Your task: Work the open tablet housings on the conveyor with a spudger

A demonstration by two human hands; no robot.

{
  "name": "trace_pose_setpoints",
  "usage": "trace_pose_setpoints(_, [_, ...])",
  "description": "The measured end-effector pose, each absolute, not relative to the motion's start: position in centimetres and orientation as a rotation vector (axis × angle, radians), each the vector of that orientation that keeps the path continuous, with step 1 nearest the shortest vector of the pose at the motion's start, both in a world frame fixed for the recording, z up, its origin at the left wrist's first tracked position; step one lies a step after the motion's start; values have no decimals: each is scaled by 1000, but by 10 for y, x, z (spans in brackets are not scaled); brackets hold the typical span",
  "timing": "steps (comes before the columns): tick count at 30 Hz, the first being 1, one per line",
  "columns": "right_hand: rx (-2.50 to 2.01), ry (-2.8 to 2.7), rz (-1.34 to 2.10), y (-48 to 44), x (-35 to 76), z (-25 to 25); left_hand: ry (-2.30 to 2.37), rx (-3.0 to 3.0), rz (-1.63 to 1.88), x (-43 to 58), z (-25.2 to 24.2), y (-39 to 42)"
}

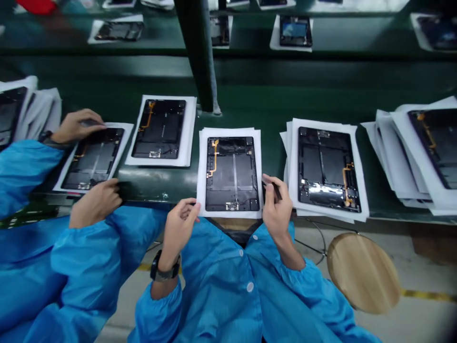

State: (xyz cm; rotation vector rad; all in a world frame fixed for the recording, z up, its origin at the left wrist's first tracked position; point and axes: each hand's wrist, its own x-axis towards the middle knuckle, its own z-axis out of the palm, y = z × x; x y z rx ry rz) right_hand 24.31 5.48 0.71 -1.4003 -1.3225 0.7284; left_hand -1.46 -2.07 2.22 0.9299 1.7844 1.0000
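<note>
An open-backed tablet (232, 174) lies on a small stack of white sheets (202, 166) at the near edge of the green bench. My left hand (177, 227) pinches the lower left corner of the sheets, fingers closed. My right hand (276, 207) is curled at the tablet's right edge and grips a small dark tool between the fingers. Both arms wear blue sleeves; a dark watch sits on my left wrist.
A co-worker in blue at the left has both hands (94, 202) on another tablet (93, 158). More open tablets on white sheets lie at centre left (159, 128), right (328, 169) and far right (432, 143). A green post (200, 57) rises behind. A wooden stool (362, 271) stands lower right.
</note>
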Motion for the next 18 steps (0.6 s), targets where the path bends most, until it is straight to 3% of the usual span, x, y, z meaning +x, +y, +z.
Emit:
trace_pose_setpoints(6, [-1367, -1248, 874, 74, 230, 11, 1782, 1024, 982, 0, 22, -9])
trace_pose_setpoints(14, [-1371, -1322, 798, 75, 232, 6, 1975, 1137, 1031, 4, 19, -8])
trace_pose_setpoints(18, [-1368, -1303, 827, 70, 234, -2, 1803, 977, 1076, -1, 16, 2])
